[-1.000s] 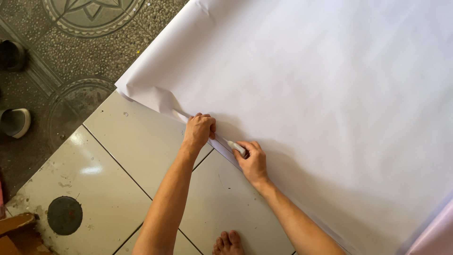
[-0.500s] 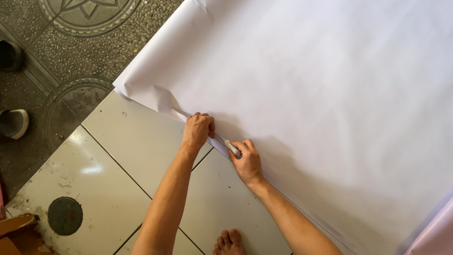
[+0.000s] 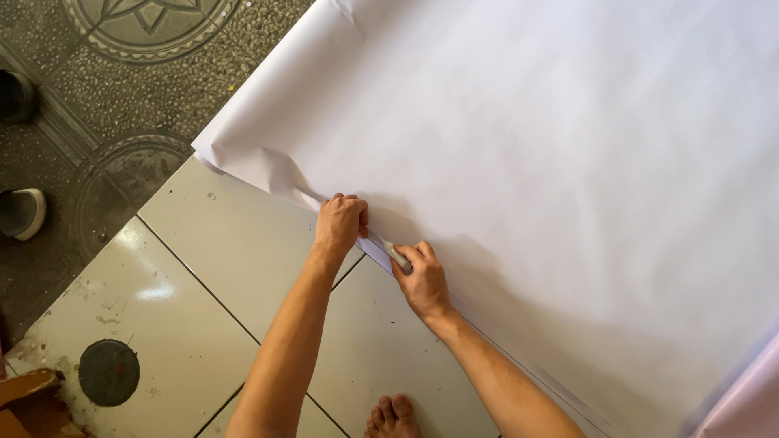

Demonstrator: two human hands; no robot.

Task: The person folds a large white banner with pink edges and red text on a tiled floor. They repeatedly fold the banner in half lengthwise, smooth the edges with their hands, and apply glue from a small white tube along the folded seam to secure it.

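Observation:
A very large white sheet (image 3: 552, 154) lies spread over the floor and fills the upper right of the head view. My left hand (image 3: 341, 223) pinches the sheet's near edge, fingers curled over a narrow folded strip. My right hand (image 3: 422, 280) grips the same folded edge a little further right, thumb on top. Between the two hands runs the thin turned-over strip (image 3: 381, 246). The edge to the left of my left hand lifts into a small wrinkle.
Pale glossy floor tiles (image 3: 235, 243) lie under my arms, with dark patterned tiles (image 3: 122, 97) beyond. My bare toes (image 3: 393, 415) show at the bottom. A shoe (image 3: 20, 212) and another dark shoe (image 3: 15, 96) sit at the left. A round dark drain cover (image 3: 109, 372) is at lower left.
Both hands have stayed on the folded edge; the right hand has slid slightly closer to the left one. The view has shifted a little.

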